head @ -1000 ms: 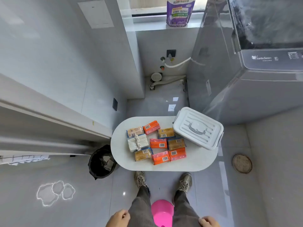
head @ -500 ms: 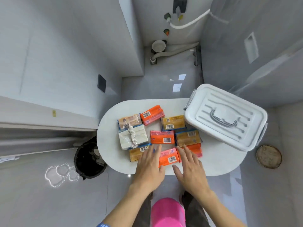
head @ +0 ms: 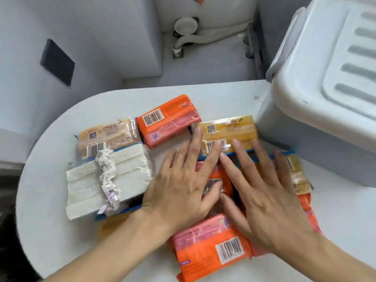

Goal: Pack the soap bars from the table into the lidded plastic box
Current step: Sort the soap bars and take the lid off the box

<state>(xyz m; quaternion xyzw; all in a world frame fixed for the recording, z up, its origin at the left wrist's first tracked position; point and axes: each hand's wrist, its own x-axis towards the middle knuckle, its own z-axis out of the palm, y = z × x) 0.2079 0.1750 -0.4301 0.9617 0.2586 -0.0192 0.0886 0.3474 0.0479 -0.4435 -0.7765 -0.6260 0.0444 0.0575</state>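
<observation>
Both hands' grip was flat, fingers spread, clamped on nothing.
Left hand (head: 179, 186) and right hand (head: 264, 192) covered the soap bars (head: 211, 253); probably gathering them; lidded box (head: 317, 82) stayed closed.

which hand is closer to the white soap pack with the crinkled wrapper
Left. The left hand lies flat right beside the white soap pack, at its right edge. The right hand lies farther right, beyond the left hand.

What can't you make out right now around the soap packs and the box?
- Head view: the left hand and right hand, spread flat, cover the middle soap packs; whether either grips one is unclear.
- Plastic box: cut off by the right edge; lid on, contents hidden.
- Yellow pack: partly behind the right hand.
</observation>
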